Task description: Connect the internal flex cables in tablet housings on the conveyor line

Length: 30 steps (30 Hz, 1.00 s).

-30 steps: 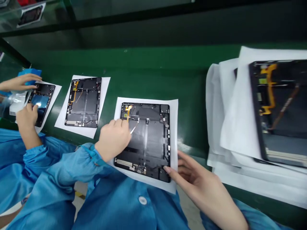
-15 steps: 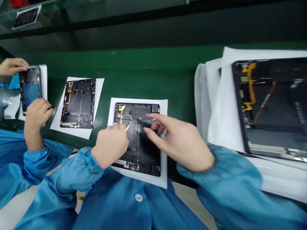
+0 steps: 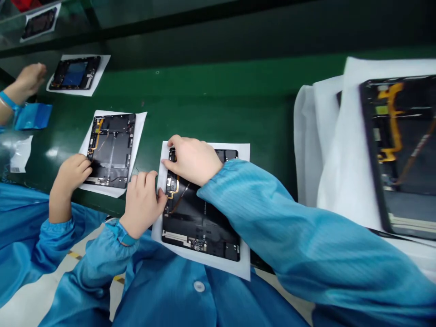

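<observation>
An opened black tablet (image 3: pixel 218 227) lies on a white sheet (image 3: pixel 245 204) in front of me, with its inside facing up. A yellow ribbon cable runs down its left side. My right hand (image 3: pixel 194 159) reaches across the tablet's upper part, its thumb and fingers gripping the upper left corner and hiding what is under them. My left hand (image 3: pixel 142 202) is at the tablet's left edge, thumb touching that edge and fingers curled. A thin tip, seemingly of tweezers (image 3: pixel 137 170), sticks up behind those fingers; the rest is hidden.
Left of me lies another opened tablet (image 3: pixel 112 150) on paper, with a co-worker's hand (image 3: pixel 71 177) at its edge. The co-worker's other hand (image 3: pixel 30 79) is raised near a tablet with a blue panel (image 3: pixel 75 73). At right, a large opened tablet (image 3: pixel 408 181) rests on white sheets (image 3: pixel 327 159).
My right hand has moved left to the tablet's upper left corner. My left hand has withdrawn from over the tablet to its left edge. The co-worker's blue-panel tablet now lies farther back.
</observation>
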{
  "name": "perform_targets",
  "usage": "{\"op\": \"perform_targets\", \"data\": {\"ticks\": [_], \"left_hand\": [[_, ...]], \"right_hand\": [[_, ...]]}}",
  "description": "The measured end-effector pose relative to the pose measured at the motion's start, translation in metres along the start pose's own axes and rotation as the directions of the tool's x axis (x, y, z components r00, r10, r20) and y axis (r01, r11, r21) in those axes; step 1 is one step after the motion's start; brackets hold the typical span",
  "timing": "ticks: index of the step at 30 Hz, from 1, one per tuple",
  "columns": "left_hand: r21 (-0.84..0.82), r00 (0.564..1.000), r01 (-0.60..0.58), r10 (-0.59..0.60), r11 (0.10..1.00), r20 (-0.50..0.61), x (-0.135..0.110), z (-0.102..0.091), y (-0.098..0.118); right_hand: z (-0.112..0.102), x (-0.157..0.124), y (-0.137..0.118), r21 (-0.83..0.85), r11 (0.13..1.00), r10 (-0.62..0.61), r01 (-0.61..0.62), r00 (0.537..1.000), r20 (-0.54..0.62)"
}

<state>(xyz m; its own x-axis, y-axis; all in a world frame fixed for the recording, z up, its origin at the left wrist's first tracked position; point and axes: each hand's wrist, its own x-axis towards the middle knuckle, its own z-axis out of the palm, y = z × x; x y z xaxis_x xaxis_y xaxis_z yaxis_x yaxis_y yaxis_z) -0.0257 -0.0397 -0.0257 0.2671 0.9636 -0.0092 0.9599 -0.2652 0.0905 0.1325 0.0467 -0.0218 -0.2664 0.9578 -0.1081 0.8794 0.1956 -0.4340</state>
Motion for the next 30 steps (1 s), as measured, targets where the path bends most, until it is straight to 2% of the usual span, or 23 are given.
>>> {"op": "perform_targets", "data": {"ticks": [11,15,19,24,30], "left_hand": [[-0.155,0.984,-0.146,0.16,0.977,0.081,0.023,-0.001,-0.01],[-0.215,0.981,-0.135,0.161,0.967,0.109,0.037,-0.001,-0.01],[-0.222,0.98,-0.096,0.131,0.97,0.147,0.049,-0.004,-0.008],[-0.236,0.968,-0.027,0.085,0.971,0.238,0.062,-0.013,-0.005],[-0.262,0.939,-0.042,0.127,0.964,0.319,0.071,-0.021,-0.008]], "right_hand": [[0.001,0.007,0.007,0.106,0.993,-0.049,0.047,0.999,0.013],[-0.006,0.008,0.013,0.251,0.962,-0.124,0.111,0.992,0.037],[-0.016,0.004,0.019,0.387,0.913,-0.202,0.13,0.968,0.152],[-0.022,0.002,0.023,0.368,0.916,-0.259,0.157,0.935,0.244],[-0.023,0.007,0.019,0.25,0.939,-0.293,0.235,0.929,0.227]]}}
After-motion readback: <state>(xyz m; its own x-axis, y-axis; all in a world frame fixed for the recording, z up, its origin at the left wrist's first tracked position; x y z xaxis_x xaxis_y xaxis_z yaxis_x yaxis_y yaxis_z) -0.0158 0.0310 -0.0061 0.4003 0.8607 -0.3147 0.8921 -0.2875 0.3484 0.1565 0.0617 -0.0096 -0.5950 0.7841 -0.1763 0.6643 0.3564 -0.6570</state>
